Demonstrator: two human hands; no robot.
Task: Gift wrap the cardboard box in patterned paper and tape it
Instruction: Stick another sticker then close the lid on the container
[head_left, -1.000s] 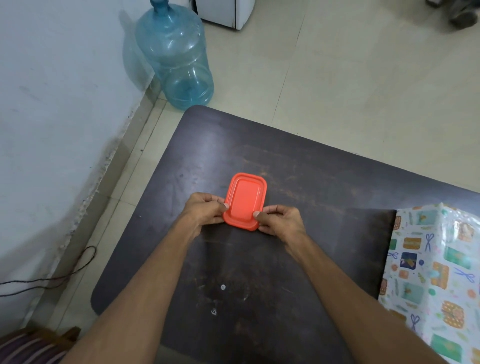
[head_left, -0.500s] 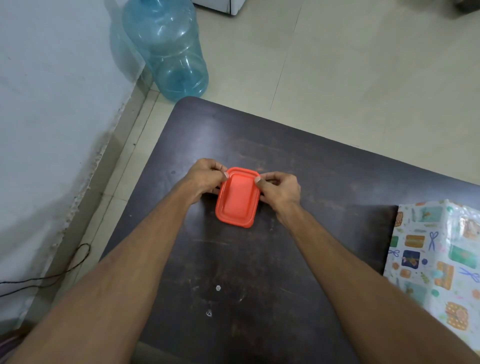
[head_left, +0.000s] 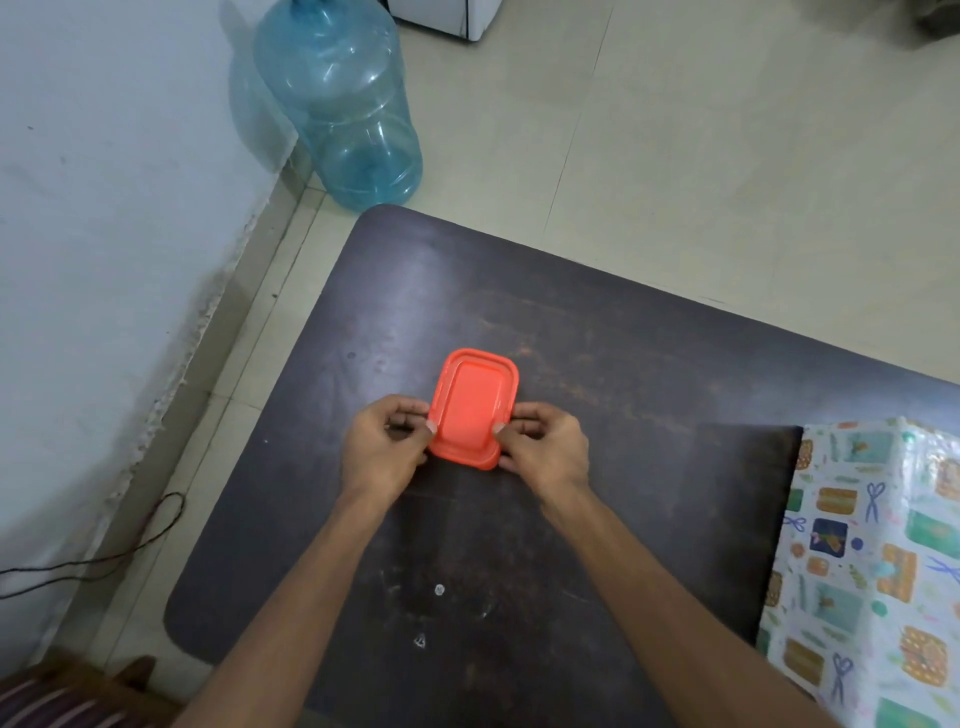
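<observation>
A small orange plastic box with a lid (head_left: 474, 408) sits on the dark wooden table (head_left: 597, 364). My left hand (head_left: 387, 447) pinches its left edge with thumb and fingers. My right hand (head_left: 543, 449) pinches its right edge the same way. Patterned wrapping paper (head_left: 872, 561), white with scissors and gift prints, lies at the table's right side, partly out of frame. No cardboard box or tape is in view.
A large blue water jug (head_left: 345, 104) stands on the tiled floor beyond the table's far left corner, by the white wall (head_left: 104, 208). A thin cable (head_left: 130, 540) trails along the floor at left. A striped cushion (head_left: 52, 696) shows at bottom left.
Both hands with the orange box have drawn back toward me from the farther spot half a second ago. The grip on its two sides stays the same.
</observation>
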